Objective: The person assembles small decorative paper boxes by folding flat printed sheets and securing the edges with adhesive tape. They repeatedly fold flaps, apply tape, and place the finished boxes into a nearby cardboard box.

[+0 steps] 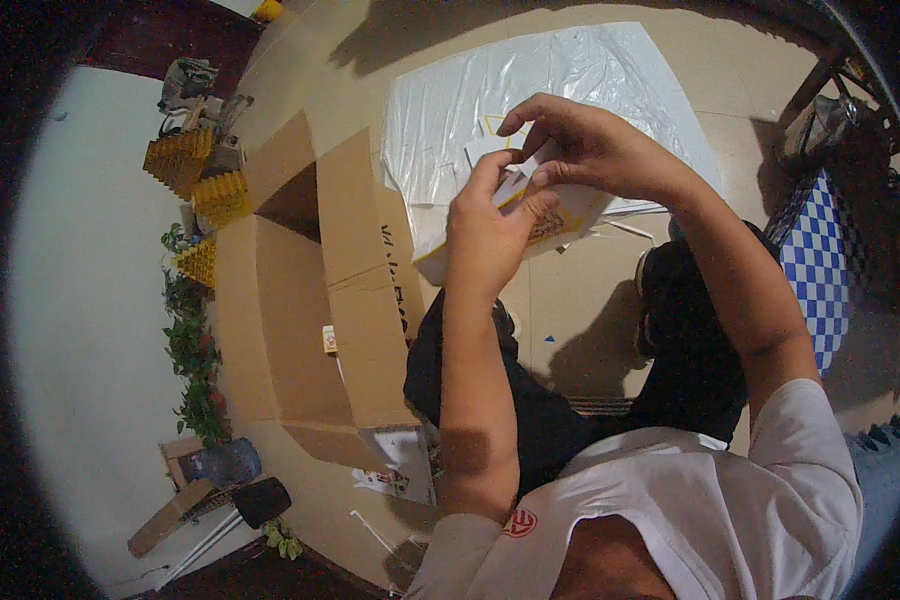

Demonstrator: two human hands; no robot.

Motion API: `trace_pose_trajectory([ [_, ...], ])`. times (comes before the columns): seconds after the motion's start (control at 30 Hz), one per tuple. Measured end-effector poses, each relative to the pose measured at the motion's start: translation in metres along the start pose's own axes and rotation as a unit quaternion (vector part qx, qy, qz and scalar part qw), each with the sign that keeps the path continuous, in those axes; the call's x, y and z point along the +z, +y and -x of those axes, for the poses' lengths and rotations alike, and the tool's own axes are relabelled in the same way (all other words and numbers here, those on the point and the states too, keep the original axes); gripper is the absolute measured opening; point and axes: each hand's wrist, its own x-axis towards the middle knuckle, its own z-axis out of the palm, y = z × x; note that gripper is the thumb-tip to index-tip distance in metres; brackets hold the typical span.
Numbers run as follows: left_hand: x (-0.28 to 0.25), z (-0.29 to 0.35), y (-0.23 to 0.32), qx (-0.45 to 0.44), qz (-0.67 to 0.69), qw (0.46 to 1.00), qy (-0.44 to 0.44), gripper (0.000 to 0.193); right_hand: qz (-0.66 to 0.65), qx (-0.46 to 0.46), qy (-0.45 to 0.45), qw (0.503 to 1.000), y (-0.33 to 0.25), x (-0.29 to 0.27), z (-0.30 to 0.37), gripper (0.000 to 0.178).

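Between my hands is a small folding carton (572,212) of thin white card, with yellow edges and a printed picture on the side nearest me. My left hand (488,228) is closed on its left end, the thumb along the near side. Over the right end curves my right hand (610,150), its thumb at a white flap and its fingers bent. The fingers partly hide the carton's upper flaps. Just beyond lies a plastic-wrapped stack of flat white sheets (560,70) on the floor, with loose white and yellow pieces on it.
A large open cardboard box (355,340) stands left of my legs, with a small white and orange carton (329,339) inside. Yellow stacked pieces (220,198) and green plants (188,345) line the white wall. At right is a blue-and-white checked bag (815,265).
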Motion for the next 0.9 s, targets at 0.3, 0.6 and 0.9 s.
trace_pose_trajectory([
  [0.3, 0.0, -0.005, -0.007, 0.022, 0.011, 0.996, 0.087, 0.029, 0.061, 0.032, 0.024, 0.997, -0.005, -0.004, 0.002, 0.025],
  [0.6, -0.001, -0.006, -0.015, 0.074, 0.024, 0.993, 0.088, 0.02, 0.151, 0.028, 0.007, 0.988, -0.009, -0.001, 0.004, 0.023],
  [0.9, -0.004, -0.004, -0.008, 0.016, 0.041, 0.997, 0.065, 0.014, 0.165, -0.008, 0.014, 0.986, 0.006, -0.006, 0.002, 0.014],
])
